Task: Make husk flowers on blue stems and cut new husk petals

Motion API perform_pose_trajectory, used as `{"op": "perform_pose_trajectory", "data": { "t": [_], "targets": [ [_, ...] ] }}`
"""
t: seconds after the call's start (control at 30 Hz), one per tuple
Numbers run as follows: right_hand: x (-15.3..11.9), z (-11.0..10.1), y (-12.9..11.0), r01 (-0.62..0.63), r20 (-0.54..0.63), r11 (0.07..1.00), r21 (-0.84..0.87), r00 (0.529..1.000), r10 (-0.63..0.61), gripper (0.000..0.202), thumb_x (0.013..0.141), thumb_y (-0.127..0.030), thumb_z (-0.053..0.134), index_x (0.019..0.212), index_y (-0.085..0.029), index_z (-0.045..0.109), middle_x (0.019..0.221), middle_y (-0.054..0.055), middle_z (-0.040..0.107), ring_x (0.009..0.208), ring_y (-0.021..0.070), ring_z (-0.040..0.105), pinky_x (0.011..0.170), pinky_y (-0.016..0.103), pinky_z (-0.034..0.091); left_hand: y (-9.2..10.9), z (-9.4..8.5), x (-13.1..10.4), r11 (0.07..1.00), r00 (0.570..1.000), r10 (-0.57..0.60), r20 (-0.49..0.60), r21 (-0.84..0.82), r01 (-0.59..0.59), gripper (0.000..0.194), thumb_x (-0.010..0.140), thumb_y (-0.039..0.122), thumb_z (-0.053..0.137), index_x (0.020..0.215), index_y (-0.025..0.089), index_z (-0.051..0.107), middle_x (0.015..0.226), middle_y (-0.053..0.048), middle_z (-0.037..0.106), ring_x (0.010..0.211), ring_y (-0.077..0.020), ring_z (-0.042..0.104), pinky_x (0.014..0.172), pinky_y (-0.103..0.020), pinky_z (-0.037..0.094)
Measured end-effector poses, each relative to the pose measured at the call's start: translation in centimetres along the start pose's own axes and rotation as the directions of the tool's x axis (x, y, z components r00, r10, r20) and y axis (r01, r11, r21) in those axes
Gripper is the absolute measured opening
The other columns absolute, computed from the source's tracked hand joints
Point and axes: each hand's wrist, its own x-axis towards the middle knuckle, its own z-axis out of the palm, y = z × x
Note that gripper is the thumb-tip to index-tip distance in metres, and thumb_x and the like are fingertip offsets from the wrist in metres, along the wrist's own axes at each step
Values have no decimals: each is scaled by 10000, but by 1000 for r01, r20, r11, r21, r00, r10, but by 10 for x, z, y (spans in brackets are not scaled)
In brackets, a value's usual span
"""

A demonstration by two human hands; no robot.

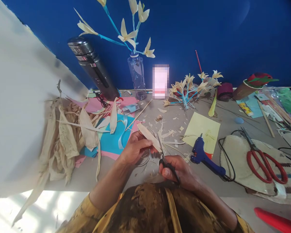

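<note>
My left hand [135,147] pinches a pale, flat strip of dried husk [149,136] between thumb and fingers. In my right hand [179,170] is a small pair of scissors with black handles [169,164]. Their blades lie against the right edge of the husk strip, near its lower end; whether they are cutting into it I cannot tell. Thin pale offcuts [169,133] are scattered on the table just beyond both hands.
A blue glue gun [200,152] lies right of my hands by a yellow paper [206,127]. Farther right are large red-handled scissors [259,161]. Dried husks [68,139] are heaped at left. Behind stand a black flask [94,68], a clear bottle [137,76] of husk flowers, and a flower bunch [185,94].
</note>
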Motion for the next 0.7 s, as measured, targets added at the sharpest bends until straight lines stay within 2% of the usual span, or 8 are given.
{"op": "perform_pose_trajectory", "data": {
  "t": [0.23,0.43,0.7],
  "targets": [
    [-1,1,-4,-7,17,1000,-4,1000,7,604,719,-756,683,725,-155,617,604,-28,511,544,108,395,514,232,313,-2,-5,1,996,1000,-2,3,-84,2,57,651,169,678,666,115,689,600,-53,683,488,-146,590,498,-260,447],
    [-2,0,0,3,16,1000,-13,1000,-3,613,734,-762,666,742,-150,626,627,-16,541,566,115,419,524,235,303,-3,-6,2,998,1000,0,15,-68,1,65,657,172,670,664,111,692,612,-60,690,501,-152,601,513,-267,459],
    [-1,2,1,1,23,1000,9,1000,-1,577,732,-729,700,739,-158,619,594,-43,493,538,99,370,503,223,303,-3,-4,0,1000,999,6,-33,-25,-6,67,655,180,704,663,116,687,601,-50,685,499,-145,592,515,-263,461]
  ]
}}
